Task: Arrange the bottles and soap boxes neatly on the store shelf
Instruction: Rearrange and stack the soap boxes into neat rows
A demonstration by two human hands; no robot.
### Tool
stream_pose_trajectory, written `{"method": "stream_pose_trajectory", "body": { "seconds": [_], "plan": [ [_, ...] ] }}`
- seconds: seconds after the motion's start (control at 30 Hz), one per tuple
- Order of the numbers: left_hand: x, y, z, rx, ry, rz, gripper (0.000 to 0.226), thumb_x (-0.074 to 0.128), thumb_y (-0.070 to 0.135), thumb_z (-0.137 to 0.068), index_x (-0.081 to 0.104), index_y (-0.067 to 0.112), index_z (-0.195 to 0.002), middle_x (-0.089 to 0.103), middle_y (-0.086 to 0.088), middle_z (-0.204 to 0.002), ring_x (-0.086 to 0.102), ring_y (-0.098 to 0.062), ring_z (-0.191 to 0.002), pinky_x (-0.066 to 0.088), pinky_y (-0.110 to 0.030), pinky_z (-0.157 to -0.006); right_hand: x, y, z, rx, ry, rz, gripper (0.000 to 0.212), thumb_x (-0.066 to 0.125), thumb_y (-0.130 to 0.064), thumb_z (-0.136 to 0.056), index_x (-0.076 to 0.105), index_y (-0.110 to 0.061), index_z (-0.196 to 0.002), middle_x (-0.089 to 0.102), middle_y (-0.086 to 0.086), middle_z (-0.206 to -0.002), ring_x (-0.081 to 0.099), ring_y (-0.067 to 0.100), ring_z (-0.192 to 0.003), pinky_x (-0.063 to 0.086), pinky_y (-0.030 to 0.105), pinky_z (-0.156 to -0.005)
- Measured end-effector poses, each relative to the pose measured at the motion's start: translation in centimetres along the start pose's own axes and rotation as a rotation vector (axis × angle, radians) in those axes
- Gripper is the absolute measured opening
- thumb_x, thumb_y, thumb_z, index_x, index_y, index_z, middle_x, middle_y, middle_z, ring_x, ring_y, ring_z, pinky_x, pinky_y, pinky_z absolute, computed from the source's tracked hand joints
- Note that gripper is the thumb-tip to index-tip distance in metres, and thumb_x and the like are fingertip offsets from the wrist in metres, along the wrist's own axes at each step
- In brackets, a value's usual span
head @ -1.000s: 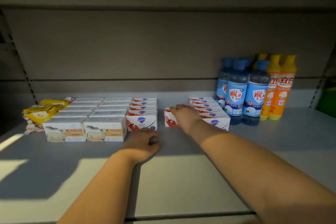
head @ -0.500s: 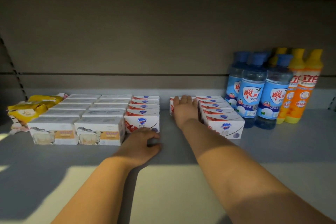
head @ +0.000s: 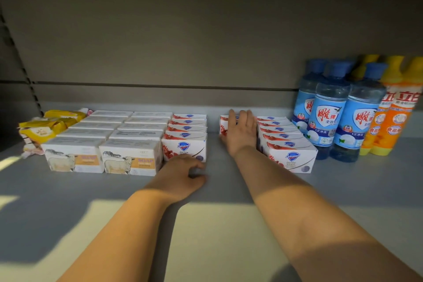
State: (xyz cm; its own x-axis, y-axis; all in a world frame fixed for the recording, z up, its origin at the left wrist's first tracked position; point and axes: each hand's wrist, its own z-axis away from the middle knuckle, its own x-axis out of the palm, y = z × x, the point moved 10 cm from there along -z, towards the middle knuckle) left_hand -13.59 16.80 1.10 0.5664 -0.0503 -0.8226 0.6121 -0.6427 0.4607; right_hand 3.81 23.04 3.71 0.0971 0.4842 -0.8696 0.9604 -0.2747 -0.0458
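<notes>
head view: right hand (head: 240, 133) lies flat, fingers straight, on a lone safeguard soap box (head: 223, 125) at the shelf (head: 219, 190) back, between left row (head: 185, 144) and right row (head: 290, 155). left hand (head: 180, 175) rests loosely curled, empty. risk: an uneven push may skew the box; forearm may nudge the right row.

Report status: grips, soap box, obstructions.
Right grip flat on lone soap box at shelf back. Left grip resting on shelf. Soap row close on its right.
</notes>
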Motion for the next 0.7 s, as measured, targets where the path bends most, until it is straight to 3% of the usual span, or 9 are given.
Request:
{"method": "stream_pose_trajectory", "body": {
  "seconds": [0.07,0.17,0.3,0.4,0.5,0.7],
  "plan": [
    [-0.8,-0.8,0.1,-0.056,0.039,-0.001,0.013,0.062,0.022,-0.084,0.069,0.016,-0.094,0.064,0.013,-0.105,0.052,-0.003,-0.101,0.034,-0.013,-0.080,-1.2,-0.4,0.9,0.008,0.078,-0.082,0.064,0.048,-0.033,-0.091,0.021,-0.014,-0.145,0.022,0.017,-0.145,0.015,0.034,-0.137,0.005,0.046,-0.112],
    [-1.7,-1.2,0.1,-0.102,0.082,-0.063,0.015,0.061,0.020,-0.081,0.068,0.008,-0.085,0.069,-0.004,-0.089,0.061,-0.017,-0.089,0.043,-0.024,-0.077,-4.0,-1.5,2.7,-0.015,0.257,-0.444,0.040,0.050,-0.017,-0.088,0.050,-0.011,-0.128,0.044,0.014,-0.127,0.035,0.032,-0.122,0.020,0.037,-0.099],
    [-1.9,-0.9,0.3,-0.098,0.069,-0.095,0.016,0.060,0.023,-0.083,0.068,0.010,-0.084,0.069,-0.005,-0.093,0.061,-0.019,-0.091,0.042,-0.024,-0.077,-4.1,-4.5,4.9,-0.186,0.113,-0.886,0.023,0.057,-0.017,-0.091,0.064,-0.004,-0.109,0.055,0.016,-0.113,0.047,0.028,-0.112,0.032,0.032,-0.102],
    [-1.7,-0.5,0.3,-0.071,0.054,-0.094,0.019,0.058,0.024,-0.086,0.069,0.009,-0.092,0.068,-0.002,-0.096,0.060,-0.016,-0.093,0.043,-0.023,-0.079,-3.7,-5.8,5.9,-0.249,-0.009,-0.838,0.042,0.073,-0.022,-0.080,0.060,-0.004,-0.116,0.050,0.013,-0.122,0.044,0.021,-0.117,0.026,0.016,-0.100],
    [-1.3,-0.1,0.7,-0.041,0.013,-0.148,0.024,0.052,0.023,-0.091,0.068,0.009,-0.099,0.065,-0.005,-0.104,0.056,-0.019,-0.101,0.039,-0.023,-0.086,-4.2,-5.7,6.9,-0.246,-0.034,-0.807,0.045,0.074,-0.015,-0.078,0.057,0.002,-0.116,0.051,0.018,-0.123,0.046,0.027,-0.118,0.028,0.018,-0.097],
    [-0.9,0.1,1.0,-0.012,-0.056,-0.235,0.029,0.043,0.029,-0.097,0.063,0.020,-0.116,0.058,0.000,-0.124,0.047,-0.017,-0.117,0.031,-0.022,-0.098,-5.1,-0.8,10.0,0.036,-0.011,-0.867,0.047,0.070,-0.017,-0.081,0.051,-0.011,-0.124,0.049,0.006,-0.116,0.047,0.017,-0.109,0.029,0.016,-0.093]
  ]
}}
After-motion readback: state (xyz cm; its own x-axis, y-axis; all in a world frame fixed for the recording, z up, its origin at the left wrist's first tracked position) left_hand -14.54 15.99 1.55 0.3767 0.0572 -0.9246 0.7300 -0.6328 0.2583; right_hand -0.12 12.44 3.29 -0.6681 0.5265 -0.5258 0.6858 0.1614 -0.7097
